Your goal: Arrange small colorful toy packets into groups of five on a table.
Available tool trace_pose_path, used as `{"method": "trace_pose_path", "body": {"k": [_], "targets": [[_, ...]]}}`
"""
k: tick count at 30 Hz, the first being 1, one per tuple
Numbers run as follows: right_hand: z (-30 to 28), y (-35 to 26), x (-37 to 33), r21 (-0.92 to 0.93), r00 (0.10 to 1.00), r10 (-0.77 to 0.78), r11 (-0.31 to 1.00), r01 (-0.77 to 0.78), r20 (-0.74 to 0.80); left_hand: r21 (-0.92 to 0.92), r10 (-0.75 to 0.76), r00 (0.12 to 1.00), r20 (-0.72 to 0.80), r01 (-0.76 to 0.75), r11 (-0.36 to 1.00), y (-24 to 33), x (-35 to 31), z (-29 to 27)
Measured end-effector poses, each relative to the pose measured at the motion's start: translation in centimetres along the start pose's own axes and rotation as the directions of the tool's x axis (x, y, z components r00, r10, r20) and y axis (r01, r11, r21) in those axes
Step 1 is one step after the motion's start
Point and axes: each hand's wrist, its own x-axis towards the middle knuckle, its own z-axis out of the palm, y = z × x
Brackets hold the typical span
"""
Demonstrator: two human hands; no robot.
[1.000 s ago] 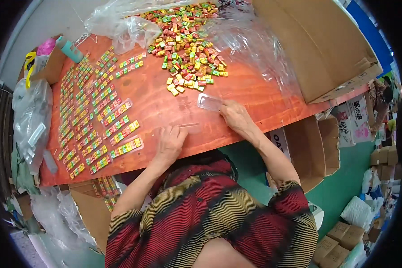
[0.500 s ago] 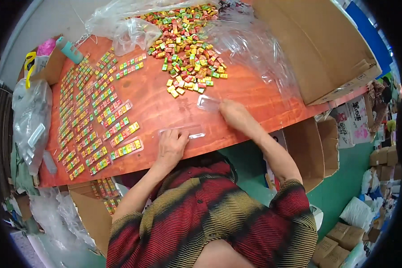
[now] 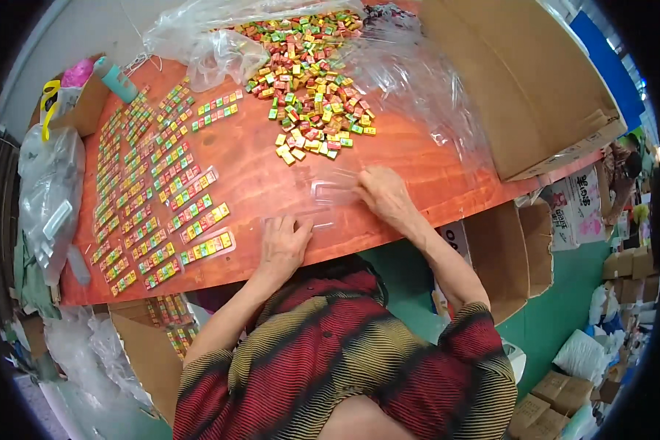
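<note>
My left hand (image 3: 284, 238) rests near the front edge of the red table (image 3: 264, 176), its fingers closed on the end of a clear plastic tray (image 3: 320, 218) lying there. Just beyond and to the right, my right hand (image 3: 386, 192) pinches the right end of a second clear plastic tray (image 3: 331, 192). Both trays look shallow and hold nothing. Past them spreads a heap of small red, yellow and green boxes (image 3: 312, 103). On the left stand rows of filled clear trays, the closest being a tray of small boxes (image 3: 207, 247).
Clear plastic sheeting (image 3: 425, 81) lies right of the heap. A large cardboard box (image 3: 521, 88) stands at the far right, and an open carton (image 3: 499, 249) below the table edge. A teal bottle (image 3: 115, 79) and a plastic bag (image 3: 51, 198) are at the left.
My right hand has brought its clear tray slightly left and nearer, close above the tray at my left hand. My left hand has barely moved.
</note>
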Motion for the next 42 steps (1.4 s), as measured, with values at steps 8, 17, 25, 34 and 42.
{"method": "trace_pose_path", "body": {"k": [8,17,25,34,42], "targets": [[-1.9,3.1,-2.7,-0.353,0.969,0.228,0.902,-0.247,-0.095,0.068,-0.051,0.997,-0.06,0.055,0.996,-0.5,-0.7,-0.8],[2.1,-0.8,-1.7,-0.137,0.995,0.033,0.99,-0.019,0.098,-0.067,-0.128,0.991,-0.042,0.125,0.99,0.4,0.0,-0.2],[0.0,0.8,0.8,-0.166,0.984,0.166,0.974,-0.153,0.069,-0.153,-0.236,0.968,-0.091,0.22,0.963,-1.5,3.9,-0.4],[7.7,0.9,11.2,-0.099,0.972,0.233,0.967,-0.234,-0.013,-0.101,-0.297,0.948,-0.114,0.286,0.953,-6.6,11.0,4.6],[6.0,1.2,10.6,-0.046,0.99,0.079,0.995,-0.085,-0.119,-0.317,-0.358,0.926,-0.117,0.307,0.897,-5.9,8.8,3.1]]}}
